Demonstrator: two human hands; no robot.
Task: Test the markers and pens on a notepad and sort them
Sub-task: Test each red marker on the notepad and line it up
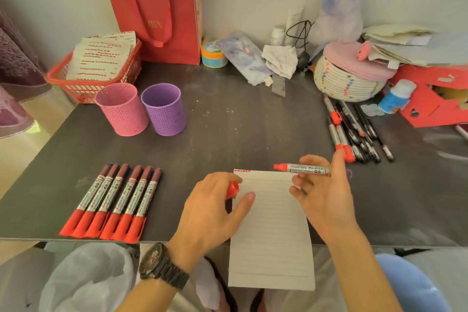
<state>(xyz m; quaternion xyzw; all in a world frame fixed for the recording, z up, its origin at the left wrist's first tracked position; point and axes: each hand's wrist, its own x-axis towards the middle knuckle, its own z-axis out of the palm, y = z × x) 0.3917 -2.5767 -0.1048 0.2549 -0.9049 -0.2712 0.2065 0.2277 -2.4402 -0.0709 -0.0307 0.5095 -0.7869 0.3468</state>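
Six markers [111,200] sorted left of my left hand [210,210], which pinches a cap [232,189]; right hand [324,192] pinches uncapped marker [301,168] over notepad [273,235]; pile [354,132] beyond it looks untested.

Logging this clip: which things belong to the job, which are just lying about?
Job: notepad, marker in right hand, cap in left hand, row of markers, pen pile, pink cup, purple cup.
Lying about: red bag, red basket, woven basket, shoebox.

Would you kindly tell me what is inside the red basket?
A stack of white sheets with red printed lines sits in the red basket; anything beneath them is covered.
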